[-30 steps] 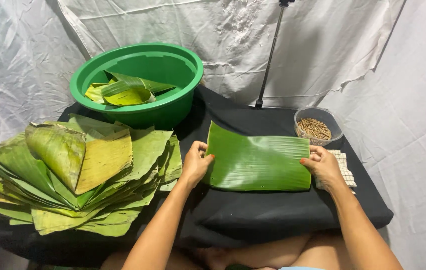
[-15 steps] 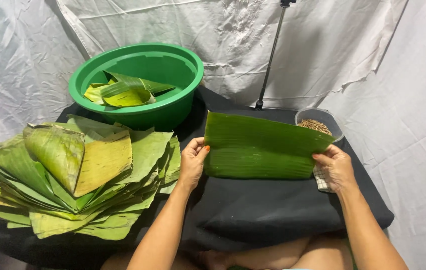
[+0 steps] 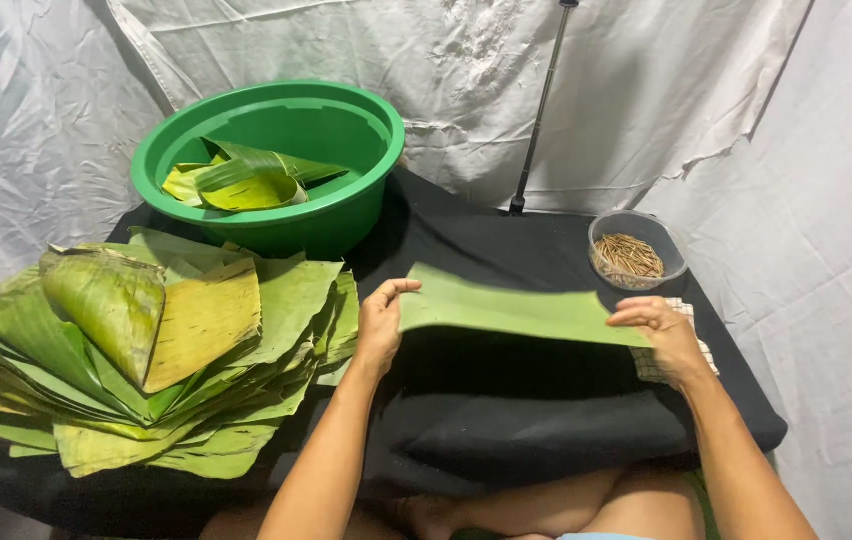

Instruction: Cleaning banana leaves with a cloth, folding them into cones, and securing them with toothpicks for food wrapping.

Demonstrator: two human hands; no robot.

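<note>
Black-draped counter, leaf lifted off it.
We pinch leaf strip at both ends: left hand, right hand; leaf stack left.

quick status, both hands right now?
Left hand: closed on the left end of the banana leaf piece, lifted off the black cloth.
Right hand: closed on the leaf's right end.

I see a long, smooth green banana leaf piece lifted off the black table, tilted nearly flat, apparently gripped at both short ends.
</note>
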